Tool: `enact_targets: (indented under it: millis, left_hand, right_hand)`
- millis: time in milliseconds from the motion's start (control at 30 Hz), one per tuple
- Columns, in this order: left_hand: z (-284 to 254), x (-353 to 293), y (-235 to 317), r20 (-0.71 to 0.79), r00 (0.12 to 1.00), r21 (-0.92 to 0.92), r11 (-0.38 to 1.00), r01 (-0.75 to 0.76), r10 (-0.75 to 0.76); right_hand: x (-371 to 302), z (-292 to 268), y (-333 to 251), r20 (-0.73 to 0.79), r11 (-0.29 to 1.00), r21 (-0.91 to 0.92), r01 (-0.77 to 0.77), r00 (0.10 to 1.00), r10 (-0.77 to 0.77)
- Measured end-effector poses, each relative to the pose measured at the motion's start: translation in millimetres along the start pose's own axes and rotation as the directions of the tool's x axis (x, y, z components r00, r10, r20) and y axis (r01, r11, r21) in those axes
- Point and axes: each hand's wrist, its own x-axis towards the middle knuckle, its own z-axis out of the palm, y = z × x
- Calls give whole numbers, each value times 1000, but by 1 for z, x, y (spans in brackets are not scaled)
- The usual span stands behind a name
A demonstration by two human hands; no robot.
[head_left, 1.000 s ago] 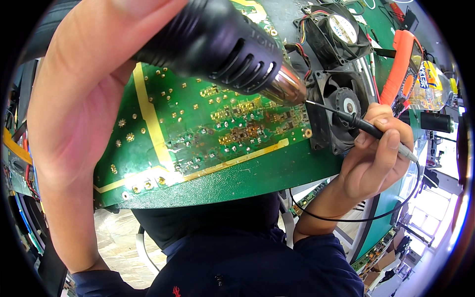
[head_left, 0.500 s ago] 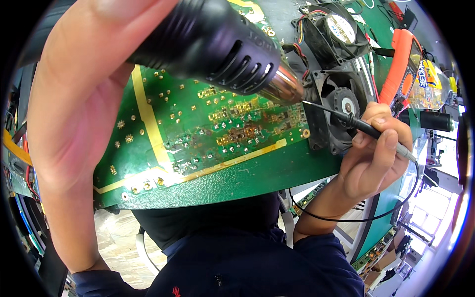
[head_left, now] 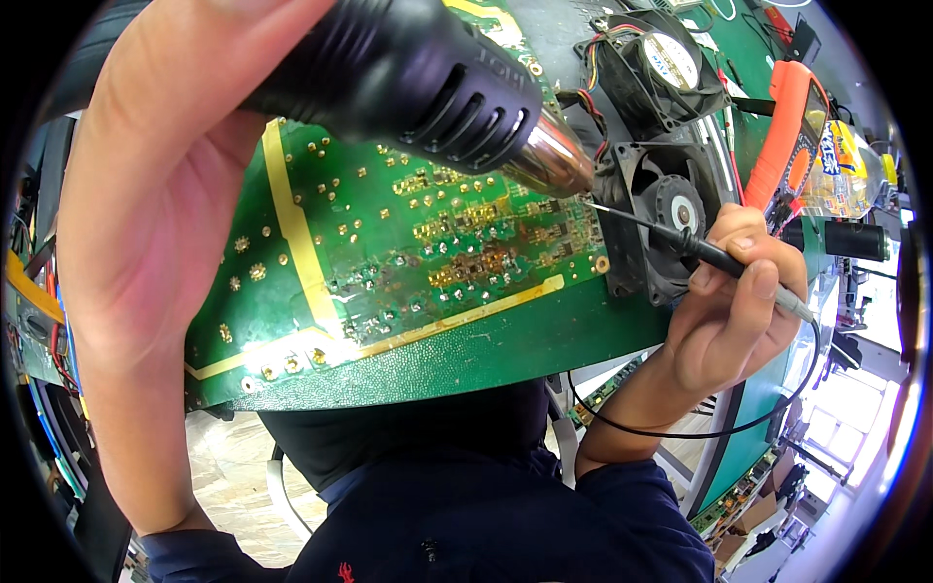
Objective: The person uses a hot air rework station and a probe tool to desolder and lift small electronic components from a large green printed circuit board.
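Note:
My left hand (head_left: 160,185) is wrapped round the body of a black hot air gun (head_left: 408,92), close to the camera. Its coppery metal nozzle (head_left: 552,158) slants down over the right end of a green circuit board (head_left: 379,219), where small parts and solder points crowd together. Between the fingers of my right hand (head_left: 743,311) is a black test probe (head_left: 705,251), held like a pen. Its thin metal tip points at the board's right edge, just below the nozzle; whether it touches cannot be made out. A black cable hangs from the probe's grey end.
Right of the board stand two black cooling fans, a near one (head_left: 671,209) and a far one (head_left: 661,68). Beyond them are an orange-cased multimeter (head_left: 777,136), a clear plastic bottle (head_left: 844,180) and a black cylinder (head_left: 855,239). The green table's edge (head_left: 408,384) runs in front of me.
The hot air gun's nozzle has shifted slightly up and left. The probe tip has moved a little to the left, while my right hand has barely moved.

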Motion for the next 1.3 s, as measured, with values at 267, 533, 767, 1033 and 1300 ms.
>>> enact_targets:
  millis: [267, 533, 767, 1033, 1300]
  left_hand:
    - [0, 2, 2, 7, 1000, 0, 1000, 11, -11]
    - [0, 2, 3, -22, 1000, 13, 1000, -1, 1]
    - [-2, 2, 2, 9, 1000, 20, 1000, -15, 15]
    - [-2, 2, 1, 20, 1000, 11, 1000, -24, 23]
    - [-1, 2, 2, 6, 1000, -5, 1000, -18, 18]
  right_hand:
    - [2, 0, 1, 4, 999, -11, 51, 999, -51]
    - [0, 2, 2, 55, 996, -61, 60, 997, -57]
    - [0, 3, 1, 54, 997, -48, 65, 997, -63]
    - [-1, 0, 0, 111, 998, -27, 53, 993, -49]
    - [0, 2, 0, 109, 998, -26, 55, 993, -52]
